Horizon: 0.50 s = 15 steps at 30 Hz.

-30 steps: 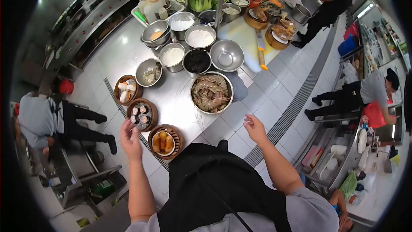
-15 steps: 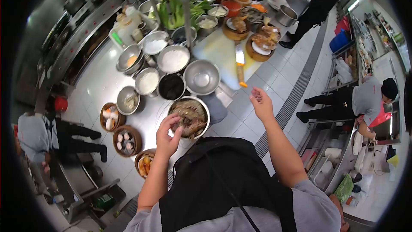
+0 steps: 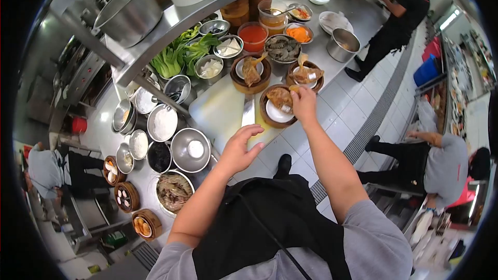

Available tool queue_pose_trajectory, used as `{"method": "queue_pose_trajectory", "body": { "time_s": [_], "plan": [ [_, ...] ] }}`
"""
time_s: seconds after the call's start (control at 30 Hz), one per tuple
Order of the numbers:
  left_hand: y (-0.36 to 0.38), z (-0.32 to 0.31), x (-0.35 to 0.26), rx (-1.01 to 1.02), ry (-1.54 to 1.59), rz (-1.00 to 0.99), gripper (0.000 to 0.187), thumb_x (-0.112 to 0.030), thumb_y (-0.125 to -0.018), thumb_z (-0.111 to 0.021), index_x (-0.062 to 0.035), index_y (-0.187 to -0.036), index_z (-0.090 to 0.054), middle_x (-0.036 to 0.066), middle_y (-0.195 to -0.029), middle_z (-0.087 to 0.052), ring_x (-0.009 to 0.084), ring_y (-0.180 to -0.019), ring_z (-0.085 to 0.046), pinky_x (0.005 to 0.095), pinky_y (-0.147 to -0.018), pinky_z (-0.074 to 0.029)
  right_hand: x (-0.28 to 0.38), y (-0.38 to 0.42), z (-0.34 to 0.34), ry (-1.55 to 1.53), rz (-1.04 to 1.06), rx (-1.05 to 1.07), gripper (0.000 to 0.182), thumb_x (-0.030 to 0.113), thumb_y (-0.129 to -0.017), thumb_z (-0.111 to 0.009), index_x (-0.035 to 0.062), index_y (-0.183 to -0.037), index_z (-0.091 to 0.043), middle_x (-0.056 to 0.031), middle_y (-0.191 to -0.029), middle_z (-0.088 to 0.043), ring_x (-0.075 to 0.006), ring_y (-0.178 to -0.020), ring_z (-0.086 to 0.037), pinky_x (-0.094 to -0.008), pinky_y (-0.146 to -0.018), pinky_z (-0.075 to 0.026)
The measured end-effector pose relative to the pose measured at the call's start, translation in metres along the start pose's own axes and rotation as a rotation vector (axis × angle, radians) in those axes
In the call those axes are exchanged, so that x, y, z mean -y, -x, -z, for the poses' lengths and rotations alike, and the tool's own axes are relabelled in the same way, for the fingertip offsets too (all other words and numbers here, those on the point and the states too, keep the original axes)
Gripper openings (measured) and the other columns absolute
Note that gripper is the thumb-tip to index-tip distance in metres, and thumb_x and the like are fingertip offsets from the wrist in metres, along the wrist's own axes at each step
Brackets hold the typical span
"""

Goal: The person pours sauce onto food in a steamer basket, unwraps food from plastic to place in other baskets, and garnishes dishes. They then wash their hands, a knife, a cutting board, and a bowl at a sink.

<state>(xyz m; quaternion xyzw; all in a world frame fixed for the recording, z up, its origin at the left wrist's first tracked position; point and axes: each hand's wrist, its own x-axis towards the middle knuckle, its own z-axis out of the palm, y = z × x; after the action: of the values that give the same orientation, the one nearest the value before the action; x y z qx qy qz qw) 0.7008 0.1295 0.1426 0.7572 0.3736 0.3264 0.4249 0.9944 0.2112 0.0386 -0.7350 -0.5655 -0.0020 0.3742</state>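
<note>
My right hand (image 3: 303, 105) reaches over a bamboo steamer (image 3: 265, 119) that holds a white plate with brown wrapped food (image 3: 280, 97); its fingertips pinch or touch that food, though I cannot tell whether it is gripped. My left hand (image 3: 239, 148) hovers with fingers spread above the near edge of a pale cutting board (image 3: 220, 110), just below a cleaver (image 3: 248, 114) lying on the board. It holds nothing. Two more steamers with similar food (image 3: 251, 72) (image 3: 305, 74) stand just beyond.
Steel bowls of powders and sauces (image 3: 162, 123), an empty-looking steel bowl (image 3: 190, 150) and a bowl of prawns (image 3: 174, 192) line the counter to the left, with dim sum steamers (image 3: 127, 196) further left. Greens (image 3: 179, 54), an orange sauce tub (image 3: 253, 35) and an overhead shelf (image 3: 171, 18) lie behind. Other people work around.
My view has swung right along the counter. My right hand went forward onto the steamer's food, and my left hand left the prawn bowl for the cutting board.
</note>
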Motion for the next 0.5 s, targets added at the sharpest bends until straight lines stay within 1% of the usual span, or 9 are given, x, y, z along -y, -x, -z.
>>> {"method": "queue_pose_trajectory", "body": {
  "time_s": [0.07,0.13,0.2,0.23,0.27,0.33,0.37,0.47,0.5],
  "plan": [
    [-0.028,-0.024,-0.007,-0.011,-0.022,0.077,0.041,-0.015,-0.092,-0.074,-0.0046,-0.131,-0.065,0.015,-0.135,-0.064,0.0281,-0.117,-0.065,0.0409,-0.104,-0.051,0.020,-0.016,0.026,-0.051,0.060,0.311,0.027,0.021,-0.095,-0.067,0.0000,-0.112,-0.071,-0.0196,-0.115,-0.069,-0.0414,-0.109,-0.064,-0.0479,-0.097,-0.050],
    [-0.053,-0.038,-0.005,-0.044,-0.050,0.144,0.048,-0.017,-0.091,-0.075,-0.0070,-0.137,-0.062,0.017,-0.141,-0.061,0.0333,-0.124,-0.062,0.0435,-0.109,-0.048,0.035,-0.029,0.044,-0.276,0.190,0.372,0.021,0.017,-0.095,-0.066,0.0002,-0.107,-0.071,-0.0173,-0.110,-0.069,-0.0403,-0.105,-0.065,-0.0472,-0.092,-0.051],
    [-0.078,-0.047,-0.002,-0.246,-0.329,0.071,0.053,-0.017,-0.090,-0.076,-0.0087,-0.139,-0.061,0.017,-0.147,-0.057,0.0399,-0.131,-0.057,0.0466,-0.114,-0.043,0.048,-0.033,0.057,-0.506,0.292,0.431,0.016,0.013,-0.095,-0.065,0.0004,-0.103,-0.071,-0.0151,-0.105,-0.070,-0.0393,-0.100,-0.066,-0.0466,-0.088,-0.052],
    [-0.091,-0.048,-0.001,-0.226,-0.353,0.073,0.054,-0.020,-0.089,-0.076,-0.0069,-0.139,-0.060,0.019,-0.146,-0.058,0.0408,-0.141,-0.048,0.0469,-0.117,-0.038,0.054,-0.037,0.063,-0.611,0.367,0.501,0.014,0.011,-0.095,-0.065,0.0008,-0.103,-0.071,-0.0149,-0.104,-0.069,-0.0376,-0.099,-0.066,-0.0445,-0.087,-0.053],
    [-0.102,-0.050,0.009,-0.231,-0.362,0.075,0.054,-0.020,-0.089,-0.076,-0.0069,-0.139,-0.060,0.019,-0.146,-0.058,0.0408,-0.141,-0.048,0.0469,-0.117,-0.038,0.057,-0.042,0.066,-0.712,0.440,0.567,0.013,0.010,-0.095,-0.066,0.0012,-0.102,-0.071,-0.0146,-0.104,-0.069,-0.0360,-0.099,-0.066,-0.0424,-0.086,-0.053],
    [-0.120,-0.057,0.035,-0.128,-0.275,-0.073,0.044,-0.017,-0.090,-0.075,-0.0048,-0.132,-0.065,0.019,-0.139,-0.063,0.0401,-0.134,-0.054,0.0465,-0.114,-0.040,0.059,-0.048,0.069,-0.782,0.399,0.569,0.014,0.010,-0.095,-0.066,0.0017,-0.105,-0.071,-0.0147,-0.105,-0.069,-0.0347,-0.099,-0.066,-0.0409,-0.087,-0.053],
    [-0.126,-0.062,0.042,-0.174,-0.155,-0.069,0.030,-0.010,-0.092,-0.071,-0.0018,-0.121,-0.069,0.017,-0.123,-0.069,0.0359,-0.113,-0.065,0.0429,-0.100,-0.049,0.058,-0.050,0.069,-0.846,0.351,0.572,0.015,0.010,-0.095,-0.067,0.0022,-0.107,-0.072,-0.0147,-0.106,-0.068,-0.0335,-0.098,-0.066,-0.0394,-0.087,-0.053],
    [-0.136,-0.078,0.044,-0.243,0.089,0.014,0.021,-0.003,-0.093,-0.068,-0.0003,-0.113,-0.070,0.014,-0.108,-0.069,0.0279,-0.091,-0.067,0.0368,-0.084,-0.053,0.042,-0.045,0.060,-0.830,0.229,0.394,0.017,0.012,-0.096,-0.067,0.0031,-0.110,-0.072,-0.0166,-0.111,-0.067,-0.0339,-0.102,-0.065,-0.0397,-0.090,-0.052],
    [-0.141,-0.083,0.044,-0.230,0.096,0.004,0.021,-0.003,-0.093,-0.068,-0.0003,-0.113,-0.070,0.014,-0.108,-0.069,0.0279,-0.091,-0.067,0.0368,-0.084,-0.053,0.042,-0.045,0.065,-0.719,0.244,0.313,0.020,0.014,-0.097,-0.067,0.0020,-0.113,-0.069,-0.0194,-0.115,-0.065,-0.0363,-0.106,-0.063,-0.0416,-0.093,-0.051]
  ]
}}
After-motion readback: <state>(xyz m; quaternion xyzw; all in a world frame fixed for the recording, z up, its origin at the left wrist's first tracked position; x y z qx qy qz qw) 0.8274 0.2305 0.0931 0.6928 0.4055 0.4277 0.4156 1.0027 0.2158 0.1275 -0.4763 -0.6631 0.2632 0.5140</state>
